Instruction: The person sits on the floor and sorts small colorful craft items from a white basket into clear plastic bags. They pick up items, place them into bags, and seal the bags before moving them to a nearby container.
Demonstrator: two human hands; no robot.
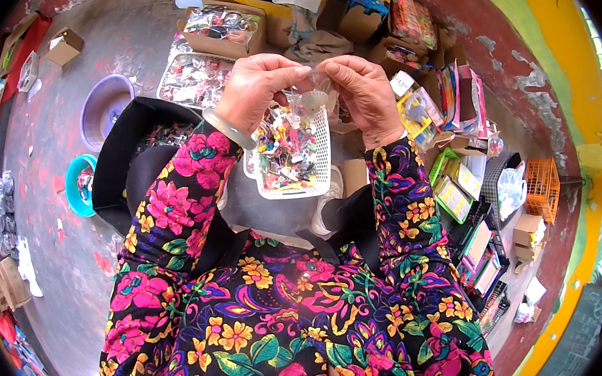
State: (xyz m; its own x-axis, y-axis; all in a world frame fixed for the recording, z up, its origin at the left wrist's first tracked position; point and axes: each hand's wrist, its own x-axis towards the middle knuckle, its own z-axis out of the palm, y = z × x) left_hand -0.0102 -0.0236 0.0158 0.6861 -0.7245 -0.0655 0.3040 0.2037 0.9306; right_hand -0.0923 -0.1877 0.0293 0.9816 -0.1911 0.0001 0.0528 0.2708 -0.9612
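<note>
I read the left hand [254,88] and right hand [367,99] as pinching a clear plastic piece [315,99] (possibly a bag), apparently above the white basket's [325,150] far end. Use light, level pinches; avoid tugging.

We look from head of person, through left one of two side-by-side fisheye cameras. View faces down and somewhat forward, upright, not mirrored. Flowered garment [298,296] is very near, filling lower middle; we see left hand [256,89] and right hand [364,96] near, at upper middle. White basket [294,194] lies farther, beneath them; floor [77,290] and wall [501,30] spread around, bending outward.
</note>
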